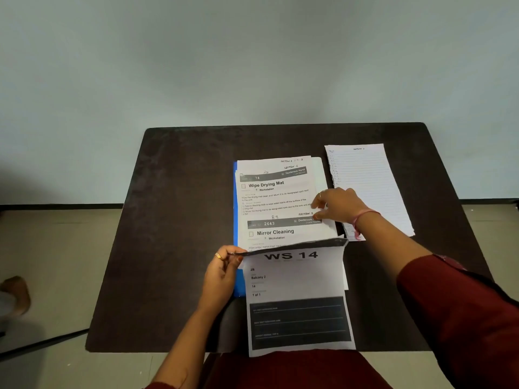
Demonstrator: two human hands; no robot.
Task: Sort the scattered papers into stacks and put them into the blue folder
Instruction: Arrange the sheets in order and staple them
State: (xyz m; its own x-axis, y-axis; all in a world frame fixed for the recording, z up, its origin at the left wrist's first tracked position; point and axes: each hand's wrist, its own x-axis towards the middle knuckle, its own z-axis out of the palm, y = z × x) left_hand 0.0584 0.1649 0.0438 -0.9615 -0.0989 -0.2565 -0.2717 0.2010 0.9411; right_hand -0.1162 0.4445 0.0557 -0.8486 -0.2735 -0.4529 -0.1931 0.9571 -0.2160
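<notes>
The "WS 14" sheet is pinched at its top corner by the left hand, hanging off the table's near edge. Beyond it, the stack on the blue folder is touched by the right hand's loosely spread fingers, nothing grasped. Farthest, the lined pages could be swept off by the right sleeve.

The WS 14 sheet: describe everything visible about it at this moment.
The WS 14 sheet is white printed paper with a bold "WS 14" heading, small lines reading "Balcony 2", "14" and "1 of 1", and a dark block across its lower part. Its top edge is curled over. The left hand pinches its upper left corner. It overlaps the near end of the paper stack on the blue folder, and its lower end overhangs the table's near edge.
</notes>
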